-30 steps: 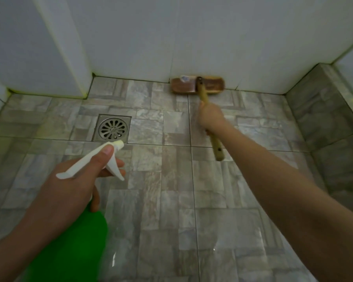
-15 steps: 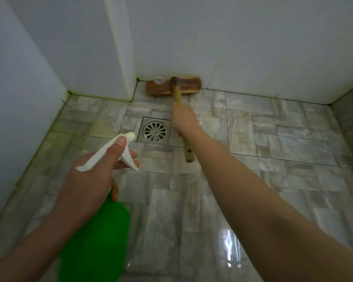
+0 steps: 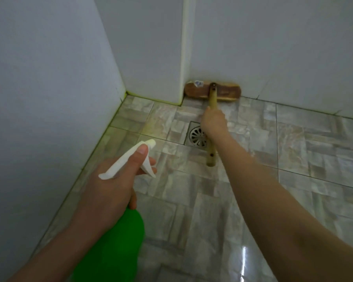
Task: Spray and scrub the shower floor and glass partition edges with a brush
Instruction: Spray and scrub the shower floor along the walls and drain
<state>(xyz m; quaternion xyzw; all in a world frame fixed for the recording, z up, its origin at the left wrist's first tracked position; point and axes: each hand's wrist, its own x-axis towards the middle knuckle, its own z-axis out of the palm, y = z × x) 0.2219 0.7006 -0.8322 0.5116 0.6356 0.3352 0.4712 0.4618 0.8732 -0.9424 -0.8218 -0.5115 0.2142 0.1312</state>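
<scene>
Since a second ago the brush (image 3: 226, 92) has slid to the left along the back wall (image 3: 273, 47). Its head now lies on the floor (image 3: 293, 159) at the foot of this wall, with the left end touching the white corner strip (image 3: 186, 47). The right hand (image 3: 213, 123) grips the wooden handle, fingers curled round it, over the drain (image 3: 196, 137). The left hand (image 3: 114, 186) holds the green bottle (image 3: 114, 241), with the thumb on the white spray head and the fingers at the trigger.

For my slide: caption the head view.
Right hand holds a brush at the wall base; left hand holds a green spray bottle.
</scene>
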